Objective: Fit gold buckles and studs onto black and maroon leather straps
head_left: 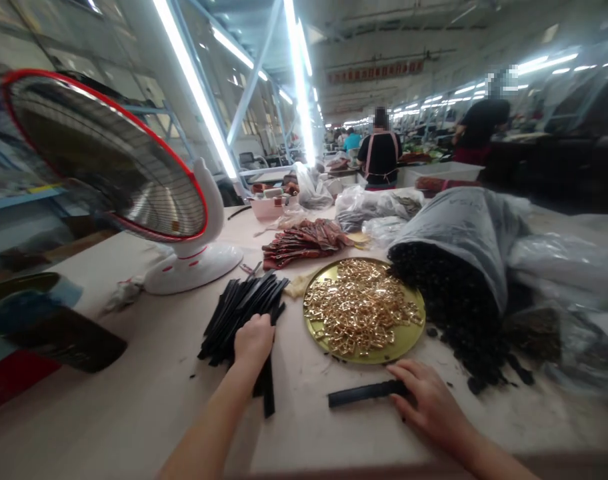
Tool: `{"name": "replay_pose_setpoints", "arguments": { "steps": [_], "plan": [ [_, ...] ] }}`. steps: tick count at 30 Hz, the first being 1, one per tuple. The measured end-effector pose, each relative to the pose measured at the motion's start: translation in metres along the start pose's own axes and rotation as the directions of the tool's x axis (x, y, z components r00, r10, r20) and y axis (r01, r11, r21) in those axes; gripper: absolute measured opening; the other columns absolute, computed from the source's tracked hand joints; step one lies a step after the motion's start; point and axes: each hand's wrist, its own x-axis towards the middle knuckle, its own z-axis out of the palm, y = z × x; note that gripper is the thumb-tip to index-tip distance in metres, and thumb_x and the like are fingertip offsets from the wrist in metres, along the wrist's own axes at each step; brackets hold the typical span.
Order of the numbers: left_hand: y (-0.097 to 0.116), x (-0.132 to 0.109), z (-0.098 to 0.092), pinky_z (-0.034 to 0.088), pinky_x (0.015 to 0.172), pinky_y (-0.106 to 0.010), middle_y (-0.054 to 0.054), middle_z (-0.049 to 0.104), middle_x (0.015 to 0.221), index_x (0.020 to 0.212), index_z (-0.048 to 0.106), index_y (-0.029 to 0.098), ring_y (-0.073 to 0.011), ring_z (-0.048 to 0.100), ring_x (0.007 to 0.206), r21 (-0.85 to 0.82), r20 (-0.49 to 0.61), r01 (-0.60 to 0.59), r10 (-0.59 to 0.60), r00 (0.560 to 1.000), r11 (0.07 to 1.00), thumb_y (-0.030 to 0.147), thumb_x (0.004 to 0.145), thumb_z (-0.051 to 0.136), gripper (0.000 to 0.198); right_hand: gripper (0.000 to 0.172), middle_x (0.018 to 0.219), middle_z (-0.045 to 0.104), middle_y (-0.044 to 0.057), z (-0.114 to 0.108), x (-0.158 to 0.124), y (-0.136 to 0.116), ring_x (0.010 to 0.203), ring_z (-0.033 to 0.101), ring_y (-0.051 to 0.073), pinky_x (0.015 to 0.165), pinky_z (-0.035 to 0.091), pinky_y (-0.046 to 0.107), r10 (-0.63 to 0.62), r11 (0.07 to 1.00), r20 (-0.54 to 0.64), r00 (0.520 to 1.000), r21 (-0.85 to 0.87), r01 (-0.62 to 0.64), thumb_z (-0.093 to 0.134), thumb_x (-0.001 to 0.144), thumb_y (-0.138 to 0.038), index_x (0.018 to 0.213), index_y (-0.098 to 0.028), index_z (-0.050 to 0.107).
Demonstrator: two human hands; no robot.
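The right hand pinches the right end of one strap, which lies flat on the table, long axis left-right, running from the fingers toward the left hand. That hand curls shut over a strap pile, too many to count. One tray of buckles sits just beyond

Closes the left hand on a pile of black straps, lays the right hand on a single black strap on the table — just below a gold tray of gold buckles.
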Motion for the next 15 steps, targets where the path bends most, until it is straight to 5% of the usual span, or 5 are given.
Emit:
{"name": "replay_pose_setpoints", "arguments": {
  "steps": [5, 8, 11, 13, 15],
  "plan": [
    [0.010, -0.004, 0.005, 0.042, 0.074, -0.036, -0.013, 0.058, 0.095, 0.095, 0.055, 0.012, -0.0281, 0.057, 0.090, 0.006, -0.076, -0.043, 0.043, 0.996, 0.999, 0.027, 0.083, 0.041, 0.025, 0.026, 0.102, 0.060, 0.008, -0.012, 0.007, 0.001, 0.096, 0.054, 0.020, 0.086, 0.044, 0.034, 0.076, 0.997, -0.116, 0.990, 0.031, -0.073, 0.051, 0.081, -0.023, 0.105, -0.019, 0.056],
    [0.044, -0.024, -0.003, 0.044, 0.072, -0.032, -0.007, 0.062, 0.087, 0.098, 0.052, 0.017, -0.0239, 0.060, 0.081, -0.388, 0.003, -0.024, 0.027, 1.000, 0.922, 0.036, 0.081, 0.045, 0.027, 0.022, 0.098, 0.060, 0.007, -0.030, 0.017, 0.020, 0.092, 0.055, 0.017, 0.083, 0.044, 0.028, 0.176, 0.978, -0.177, 0.968, -0.084, -0.193, 0.044, 0.084, -0.020, 0.103, -0.017, 0.055],
    [0.091, -0.057, -0.005, 0.047, 0.061, -0.026, -0.004, 0.065, 0.080, 0.093, 0.050, 0.018, -0.0166, 0.061, 0.067, -0.835, 0.397, 0.332, 0.064, 0.915, 0.438, 0.035, 0.078, 0.052, 0.023, 0.022, 0.095, 0.060, 0.007, -0.053, 0.031, 0.046, 0.089, 0.056, 0.017, 0.080, 0.043, 0.028, 0.230, 0.944, -0.157, 0.960, -0.201, -0.260, 0.042, 0.084, -0.017, 0.100, -0.017, 0.057],
    [0.120, -0.081, 0.001, 0.049, 0.065, -0.025, -0.009, 0.066, 0.093, 0.099, 0.048, 0.017, -0.0162, 0.064, 0.077, -0.797, 0.605, 0.595, 0.122, 0.787, 0.105, 0.025, 0.076, 0.056, 0.025, 0.018, 0.091, 0.061, 0.006, -0.064, 0.041, 0.061, 0.084, 0.056, 0.018, 0.077, 0.041, 0.029, 0.237, 0.934, -0.097, 0.967, -0.252, -0.254, 0.048, 0.081, -0.017, 0.095, -0.018, 0.060],
    [0.144, -0.100, 0.010, 0.051, 0.073, -0.027, -0.012, 0.064, 0.104, 0.104, 0.045, 0.016, -0.0179, 0.064, 0.088, -0.665, 0.700, 0.729, 0.201, 0.685, -0.163, 0.013, 0.074, 0.056, 0.032, 0.014, 0.086, 0.061, 0.006, -0.067, 0.049, 0.071, 0.080, 0.055, 0.020, 0.074, 0.039, 0.030, 0.241, 0.923, -0.032, 0.970, -0.301, -0.239, 0.054, 0.078, -0.019, 0.089, -0.019, 0.063]
  ]
}}
